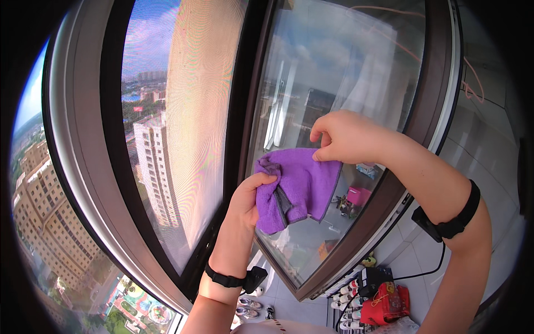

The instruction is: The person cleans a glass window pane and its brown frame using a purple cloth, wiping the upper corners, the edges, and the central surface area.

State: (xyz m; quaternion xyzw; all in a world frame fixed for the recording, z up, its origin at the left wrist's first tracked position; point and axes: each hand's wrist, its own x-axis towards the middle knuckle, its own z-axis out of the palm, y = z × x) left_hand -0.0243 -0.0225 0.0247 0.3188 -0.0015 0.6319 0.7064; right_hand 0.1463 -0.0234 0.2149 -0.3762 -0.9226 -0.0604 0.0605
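A purple microfibre cloth (pixel 306 183) with a dark grey edge hangs between my two hands, in front of a glass window sash (pixel 329 96). My left hand (pixel 252 196) grips its bunched left side, thumb on top. At the upper right corner, the thumb of my right hand (pixel 350 137) pinches the cloth, its fingers curled above. The brown-framed sash stands swung inward, and reflections cover much of its pane. Whether the cloth touches the glass, I cannot tell.
An insect screen (pixel 179 125) fills the opening on the left, with tall buildings beyond. Below right, a shoe rack (pixel 348 300) carries several shoes, near a black box (pixel 375 280) and a red bag (pixel 386 304). More shoes (pixel 249 307) stand on the tiled floor. Black straps with devices circle both forearms.
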